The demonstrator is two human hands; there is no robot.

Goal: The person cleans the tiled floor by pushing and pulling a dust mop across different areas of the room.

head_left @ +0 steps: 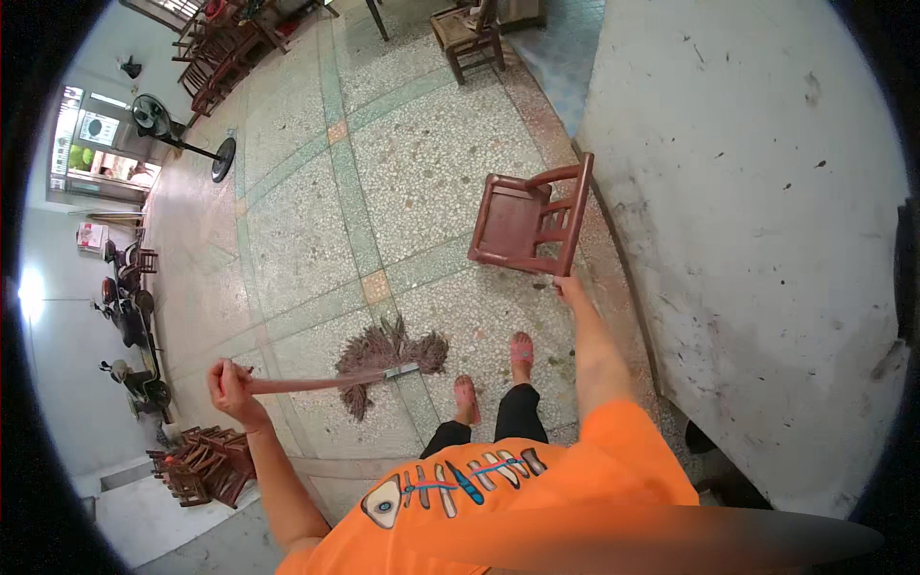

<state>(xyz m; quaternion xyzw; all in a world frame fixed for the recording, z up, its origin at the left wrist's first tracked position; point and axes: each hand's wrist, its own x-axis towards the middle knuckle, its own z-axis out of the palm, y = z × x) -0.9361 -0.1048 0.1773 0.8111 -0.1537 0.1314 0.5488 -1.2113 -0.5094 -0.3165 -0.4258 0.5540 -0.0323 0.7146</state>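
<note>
My left hand (233, 391) is wrapped round the upper end of a mop's wooden handle, out to the left. The mop (369, 359) has a shaggy grey-brown head that spreads on the floor ahead of my feet. On the right, my right hand (569, 290) grips a small reddish-brown wooden chair (513, 222) by its back, near a corner. The chair's seat faces left, and its backrest is toward the wall. Whether its legs touch the floor is hidden beneath the seat.
A white, stained wall (747, 220) runs along the right. Farther off stand a wooden chair (467, 43) and a pedestal fan (222, 160). Scooters (134, 326) line the left side, with stacked wooden chairs (203, 465) at lower left. Speckled terrazzo floor (297, 230) lies between.
</note>
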